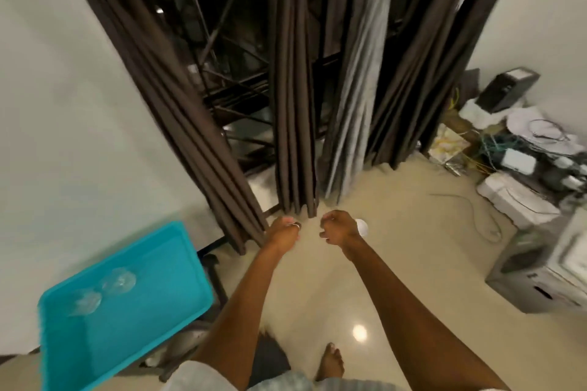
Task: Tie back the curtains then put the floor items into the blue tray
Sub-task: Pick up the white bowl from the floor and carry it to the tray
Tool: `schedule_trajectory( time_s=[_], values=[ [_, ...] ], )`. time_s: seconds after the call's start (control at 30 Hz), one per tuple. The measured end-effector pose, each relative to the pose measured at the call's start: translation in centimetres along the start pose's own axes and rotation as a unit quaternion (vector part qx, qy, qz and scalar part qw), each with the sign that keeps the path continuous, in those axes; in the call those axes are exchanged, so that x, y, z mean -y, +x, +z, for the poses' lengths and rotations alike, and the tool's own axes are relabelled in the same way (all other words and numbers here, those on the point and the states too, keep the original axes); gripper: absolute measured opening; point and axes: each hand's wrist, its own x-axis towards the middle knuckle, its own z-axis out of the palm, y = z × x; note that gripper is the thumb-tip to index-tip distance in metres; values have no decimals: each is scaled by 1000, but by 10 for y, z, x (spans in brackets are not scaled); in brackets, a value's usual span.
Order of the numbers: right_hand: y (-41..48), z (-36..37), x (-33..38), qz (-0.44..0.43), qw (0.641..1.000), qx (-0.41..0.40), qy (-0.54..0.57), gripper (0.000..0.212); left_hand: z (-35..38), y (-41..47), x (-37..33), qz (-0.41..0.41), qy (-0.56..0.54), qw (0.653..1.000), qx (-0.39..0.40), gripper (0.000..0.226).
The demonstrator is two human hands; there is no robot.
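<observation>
Curtains [295, 105], brown, hanging; left hand [282, 233] and right hand [340, 230] before them, each grip curled, contents indiscernible; tray [133, 340], blue, holding two clear items [119, 281].

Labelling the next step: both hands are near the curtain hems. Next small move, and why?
Probably reach the left hand and right hand forward to gather the middle curtain: it hangs loose, untied, its hem just beyond them.

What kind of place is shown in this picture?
Probably a room in a home or small office: long dark curtains before a window, a glossy floor, and cables and boxes piled in the right corner.
</observation>
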Motion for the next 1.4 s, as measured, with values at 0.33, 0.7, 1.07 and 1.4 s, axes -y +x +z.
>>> schedule_trajectory(
  time_s=[0.33,0.7,1.07,1.4],
  values=[
    [53,-81,-14,30,998,-39,-46,24,81,42,-38,22,75,995,59,14],
    [146,-141,-3,13,960,-33,-279,28,151,151,-58,-21,98,991,93,55],
    [216,-187,-14,60,966,6,-251,30,185,191,-85,-61,164,981,89,44],
    [293,-265,-44,89,965,82,-233,37,268,204,-114,-99,139,983,61,28]
  ],
)
